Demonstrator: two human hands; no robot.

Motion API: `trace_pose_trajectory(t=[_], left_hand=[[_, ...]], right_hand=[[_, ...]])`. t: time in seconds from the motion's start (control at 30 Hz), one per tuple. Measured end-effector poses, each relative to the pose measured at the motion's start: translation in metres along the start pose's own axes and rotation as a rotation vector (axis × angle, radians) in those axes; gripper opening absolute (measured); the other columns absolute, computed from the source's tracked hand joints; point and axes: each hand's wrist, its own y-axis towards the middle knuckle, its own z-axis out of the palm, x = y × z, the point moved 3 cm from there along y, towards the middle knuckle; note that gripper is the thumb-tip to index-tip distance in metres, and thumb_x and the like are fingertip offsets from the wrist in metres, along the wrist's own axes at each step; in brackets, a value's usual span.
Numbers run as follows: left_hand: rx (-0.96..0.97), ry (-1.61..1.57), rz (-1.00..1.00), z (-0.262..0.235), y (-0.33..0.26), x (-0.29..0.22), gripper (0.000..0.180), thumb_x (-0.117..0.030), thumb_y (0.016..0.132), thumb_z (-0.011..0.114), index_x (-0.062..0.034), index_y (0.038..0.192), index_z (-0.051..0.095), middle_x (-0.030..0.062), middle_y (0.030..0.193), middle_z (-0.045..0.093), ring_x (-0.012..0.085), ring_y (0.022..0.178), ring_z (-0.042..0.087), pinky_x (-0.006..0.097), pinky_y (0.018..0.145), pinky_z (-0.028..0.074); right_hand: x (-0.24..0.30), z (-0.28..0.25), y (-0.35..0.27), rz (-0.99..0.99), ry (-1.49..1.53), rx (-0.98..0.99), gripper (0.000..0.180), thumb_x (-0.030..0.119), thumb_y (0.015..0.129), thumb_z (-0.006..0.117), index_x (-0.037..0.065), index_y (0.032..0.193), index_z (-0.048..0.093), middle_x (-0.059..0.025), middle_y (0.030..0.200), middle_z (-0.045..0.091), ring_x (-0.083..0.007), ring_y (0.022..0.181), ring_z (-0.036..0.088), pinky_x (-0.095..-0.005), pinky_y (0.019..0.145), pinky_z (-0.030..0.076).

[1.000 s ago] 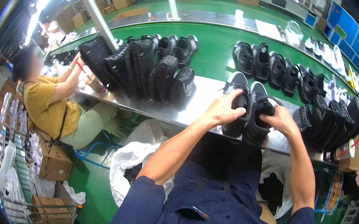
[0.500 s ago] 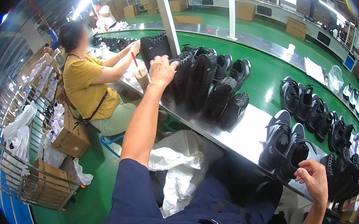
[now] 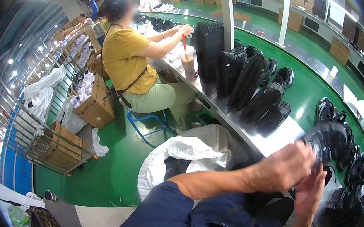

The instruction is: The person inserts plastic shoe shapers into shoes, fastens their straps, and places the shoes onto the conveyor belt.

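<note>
My left hand (image 3: 289,168) reaches across to the right, its fingers closed at a black sneaker (image 3: 315,142) that is smeared by motion. Just below it, my right hand (image 3: 310,191) is raised against the same sneaker, its fingertips partly hidden. Black shoes (image 3: 255,80) stand on end in a row along the metal bench (image 3: 276,137), soles and perforated sides showing. More black sneakers (image 3: 351,154) are lined up on the right, beyond my hands.
An open white sack (image 3: 151,160) holding dark items stands by my lap. A drink cup (image 3: 187,59) with a red straw is on the bench beside a seated person in yellow (image 3: 128,53). A wire cart (image 3: 39,131) with cartons stands at left.
My left hand has left the upright shoes and swung right to meet my right hand. The sneaker there has been lifted and is moving. My view has shifted left.
</note>
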Motion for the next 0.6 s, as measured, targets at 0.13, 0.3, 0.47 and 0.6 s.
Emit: trace_pose_trajectory(t=[0.13, 0.3, 0.47, 0.6], left_hand=[[-0.078, -0.477, -0.232, 0.006, 0.004, -0.025, 0.038, -0.022, 0.081, 0.077, 0.0017, 0.108, 0.067, 0.018, 0.113, 0.064, 0.0317, 0.1, 0.064, 0.042, 0.083, 0.055], [0.267, -1.184, -0.831, 0.03, 0.019, 0.003, 0.051, -0.019, 0.087, 0.074, -0.0039, 0.132, 0.058, 0.0095, 0.127, 0.059, 0.0191, 0.118, 0.055, 0.034, 0.103, 0.042], [0.106, -1.216, -1.136, 0.064, 0.008, -0.001, 0.024, -0.007, 0.088, 0.069, -0.0038, 0.112, 0.065, 0.0023, 0.104, 0.067, 0.0067, 0.087, 0.059, 0.023, 0.081, 0.048], [0.081, -1.234, -1.199, 0.087, 0.013, -0.009, 0.023, -0.006, 0.089, 0.068, -0.0019, 0.111, 0.064, 0.0014, 0.101, 0.067, 0.0043, 0.081, 0.057, 0.021, 0.076, 0.047]], right_hand=[[0.016, -0.013, -0.029, 0.126, 0.052, -0.035, 0.056, 0.028, 0.102, 0.049, -0.003, 0.147, 0.037, -0.0148, 0.131, 0.059, -0.0244, 0.121, 0.058, -0.0347, 0.105, 0.045], [0.034, 0.011, -0.042, 0.551, -0.251, 0.152, 0.067, 0.031, 0.081, 0.075, -0.004, 0.132, 0.05, -0.0115, 0.109, 0.064, -0.0205, 0.101, 0.063, -0.0346, 0.093, 0.05], [0.072, 0.008, -0.057, -0.004, -1.418, -0.068, 0.074, 0.047, 0.081, 0.079, -0.007, 0.126, 0.054, -0.0177, 0.09, 0.069, -0.0323, 0.079, 0.07, -0.0397, 0.073, 0.056], [0.079, 0.007, -0.065, -0.129, -1.591, -0.093, 0.065, 0.048, 0.081, 0.079, -0.005, 0.113, 0.059, -0.0209, 0.083, 0.068, -0.0381, 0.075, 0.069, -0.0428, 0.068, 0.055]])
